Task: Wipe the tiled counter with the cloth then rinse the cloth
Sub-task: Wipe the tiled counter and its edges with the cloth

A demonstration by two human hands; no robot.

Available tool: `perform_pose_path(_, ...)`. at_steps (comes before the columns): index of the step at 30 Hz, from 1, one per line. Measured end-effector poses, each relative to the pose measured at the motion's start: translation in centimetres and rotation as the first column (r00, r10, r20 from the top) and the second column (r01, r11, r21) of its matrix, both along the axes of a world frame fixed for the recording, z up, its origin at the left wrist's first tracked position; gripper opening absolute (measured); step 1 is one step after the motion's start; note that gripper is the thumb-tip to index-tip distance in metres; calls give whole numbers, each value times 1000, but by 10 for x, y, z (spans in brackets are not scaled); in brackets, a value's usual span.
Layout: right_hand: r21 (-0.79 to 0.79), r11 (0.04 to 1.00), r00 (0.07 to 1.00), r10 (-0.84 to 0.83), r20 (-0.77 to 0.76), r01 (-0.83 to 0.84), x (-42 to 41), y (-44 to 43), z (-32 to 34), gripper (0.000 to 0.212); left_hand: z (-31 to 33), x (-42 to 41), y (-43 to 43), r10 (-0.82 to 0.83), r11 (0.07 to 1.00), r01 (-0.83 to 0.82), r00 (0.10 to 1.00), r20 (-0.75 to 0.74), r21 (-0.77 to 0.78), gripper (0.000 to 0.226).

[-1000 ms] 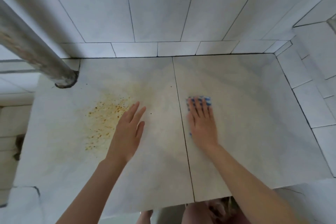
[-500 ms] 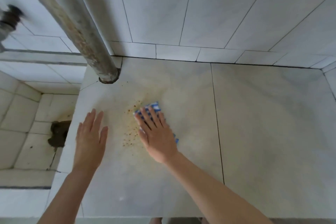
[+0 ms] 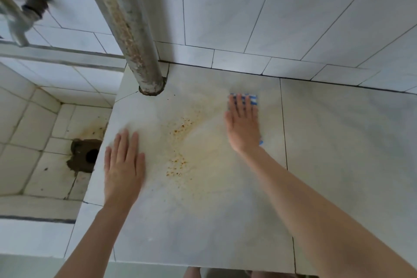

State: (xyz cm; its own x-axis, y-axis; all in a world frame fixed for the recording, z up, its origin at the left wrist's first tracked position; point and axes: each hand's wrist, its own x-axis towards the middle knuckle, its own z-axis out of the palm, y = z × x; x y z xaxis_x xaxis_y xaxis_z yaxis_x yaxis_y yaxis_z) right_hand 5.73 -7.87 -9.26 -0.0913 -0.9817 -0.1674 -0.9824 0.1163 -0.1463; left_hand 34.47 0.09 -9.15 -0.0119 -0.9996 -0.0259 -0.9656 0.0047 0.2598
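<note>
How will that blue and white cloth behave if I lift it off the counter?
The cloth lies flattened under the right hand, so it probably hangs limp and weighs little. On the smooth tiled counter it likely slides easily when pushed, perhaps bunching.

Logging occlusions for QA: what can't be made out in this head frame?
Cloth: head view, mostly under the right hand; its extent is hidden.
Tap: head view, motion-blurred and cut by the left edge.
Drain hole: head view, partly behind the counter edge.
</note>
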Motion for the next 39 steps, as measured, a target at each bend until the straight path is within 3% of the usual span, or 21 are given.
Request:
perform_pose_path(3, -57, 968, 965, 247, 88, -243, 62, 16, -1, 65, 1, 1, 0, -5, 1000, 5, 1000, -30, 1, 59)
perform_pose_path(6, -134, 865, 850, 501, 164, -484, 104, 56, 3, 52, 5, 6, -1, -18, 1000, 17, 998, -53, -10, 59)
perform_pose_path(9, -154, 732, 727, 680, 97, -664, 81, 58, 2, 47, 7, 15, -3, -59, 998, 58, 996, -61, -8, 58)
perform_pose_path(11, -149, 723, 733, 681, -15, -675, 46, 30, -5, 48, 6, 20, -3, -88, 996, 88, 993, -84, 1, 58)
perform_pose_path(13, -109, 813, 820, 561, -118, -572, 11, -8, -11, 58, 5, 22, -3, -93, 995, 95, 991, -97, 11, 57)
perform_pose_path(16, -82, 973, 976, 210, -55, -214, -5, -52, -3, 56, 5, 22, -3, -74, 997, 76, 993, -91, 14, 56)
perform_pose_path(18, -58, 992, 994, 110, 9, -109, 17, -71, -1, 51, 6, 21, -3, -67, 998, 69, 992, -110, 14, 55)
perform_pose_path(25, -96, 884, 886, 463, 42, -457, 112, -58, 1, 52, 6, 24, -3, -71, 997, 73, 987, -147, 6, 54)
perform_pose_path(30, -86, 609, 608, 793, 48, -788, 80, -1, -2, 51, 6, 25, -3, -70, 997, 73, 988, -141, 15, 54)
perform_pose_path(31, -64, 599, 598, 801, 38, -798, 67, -11, -2, 51, 7, 25, -4, -68, 997, 71, 988, -141, 16, 54)
perform_pose_path(35, -63, 862, 864, 502, -13, -502, 39, -74, 1, 67, 7, 22, -4, -60, 998, 64, 989, -137, 23, 54)
perform_pose_path(39, -52, 956, 958, 288, -6, -288, 73, -95, 4, 59, 8, 22, -3, -57, 998, 59, 988, -141, 13, 54)
